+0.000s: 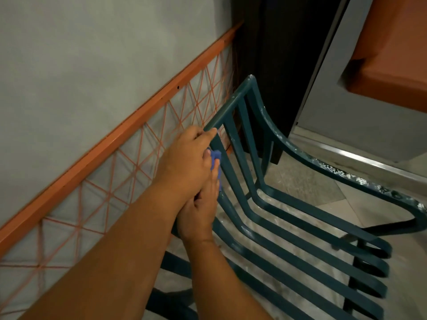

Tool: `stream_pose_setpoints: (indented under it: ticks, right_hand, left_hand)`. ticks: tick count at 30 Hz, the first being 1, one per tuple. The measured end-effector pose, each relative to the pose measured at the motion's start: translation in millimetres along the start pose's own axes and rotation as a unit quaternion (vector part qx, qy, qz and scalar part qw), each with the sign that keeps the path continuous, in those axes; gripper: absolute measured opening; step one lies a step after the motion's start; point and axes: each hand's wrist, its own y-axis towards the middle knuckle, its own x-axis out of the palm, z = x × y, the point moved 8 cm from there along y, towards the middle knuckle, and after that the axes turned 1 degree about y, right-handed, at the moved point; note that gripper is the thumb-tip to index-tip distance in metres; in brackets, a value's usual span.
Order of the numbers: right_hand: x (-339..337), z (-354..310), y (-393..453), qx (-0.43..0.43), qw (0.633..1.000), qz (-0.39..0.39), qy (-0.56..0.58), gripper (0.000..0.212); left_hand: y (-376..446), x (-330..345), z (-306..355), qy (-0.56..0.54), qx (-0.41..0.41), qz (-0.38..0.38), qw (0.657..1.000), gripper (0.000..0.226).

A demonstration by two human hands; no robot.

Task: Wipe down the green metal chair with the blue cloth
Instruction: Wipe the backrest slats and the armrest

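The dark green metal chair (286, 218) stands beside the wall, its slatted back towards me at the left and its seat slats running to the right. My left hand (187, 158) grips the near end of the chair's top rail, thumb and fingers closed around it. Just below, my right hand (198, 213) points its fingers up along the outermost back slat and presses the blue cloth (216, 155) against it. Only a small bunch of the cloth shows between the two hands; the remainder is hidden under them.
A grey wall with an orange rail and orange string lattice (129, 162) runs close along the left. A dark cabinet (277, 65) stands behind the chair. At the right are a grey panel with a metal strip (360, 155) and an orange surface (392, 54). The chair's armrest (335, 169) has chipped paint.
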Motion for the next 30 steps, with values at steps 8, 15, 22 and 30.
stream_pose_setpoints:
  ticks: [8, 15, 22, 30]
  right_hand:
    - [-20, 67, -1, 0.065, 0.996, 0.053, -0.02, 0.043]
    - [-49, 137, -2, 0.242, 0.957, 0.159, 0.009, 0.041]
    - [-23, 63, 7, 0.047, 0.996, 0.076, 0.02, 0.048]
    - [-72, 189, -19, 0.132, 0.989, 0.024, -0.065, 0.06]
  left_hand:
    - [7, 3, -11, -0.041, -0.006, 0.017, 0.999, 0.041]
    - [0, 5, -5, 0.013, -0.011, 0.036, 0.999, 0.053]
    - [-2, 9, -3, 0.052, 0.001, 0.04, 0.998, 0.061]
    - [-9, 16, 8, 0.149, 0.031, 0.043, 0.987, 0.069]
